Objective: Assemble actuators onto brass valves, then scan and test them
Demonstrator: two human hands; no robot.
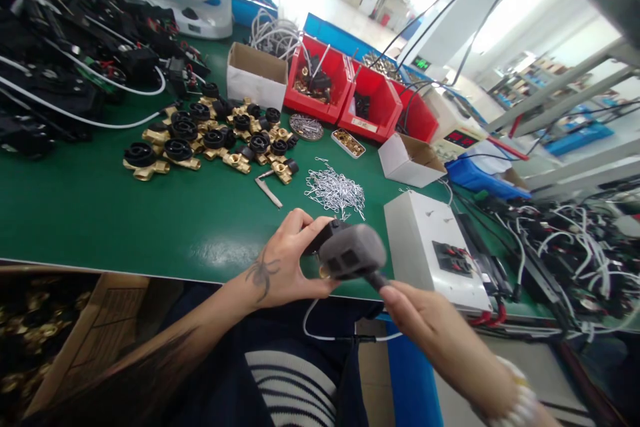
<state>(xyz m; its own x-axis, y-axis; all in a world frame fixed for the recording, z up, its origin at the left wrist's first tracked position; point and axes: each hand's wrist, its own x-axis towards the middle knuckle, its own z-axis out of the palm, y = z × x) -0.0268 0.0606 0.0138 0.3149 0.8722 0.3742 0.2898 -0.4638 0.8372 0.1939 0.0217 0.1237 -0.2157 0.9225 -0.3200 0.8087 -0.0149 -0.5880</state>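
My left hand (287, 257) is closed around a black part (324, 235) at the front of the table, with the thumb below and the fingers on top. Most of that part is hidden behind the mallet head, and a bit of brass shows by my thumb. In my right hand (427, 320) is the handle of a mallet (353, 252). Its grey head, blurred by motion, is in front of the black part; whether they touch I cannot tell. Just beyond lies a heap of silver wire clips (336, 192), and a small metal tool (269, 191) rests left of it.
Several brass valve bodies with black caps (214, 139) crowd the table's left. Red bins (373, 107), a white carton (257, 77) and a fan (200, 20) stand behind. A grey test box (425, 247) is at right, beside tangled cables (575, 247).
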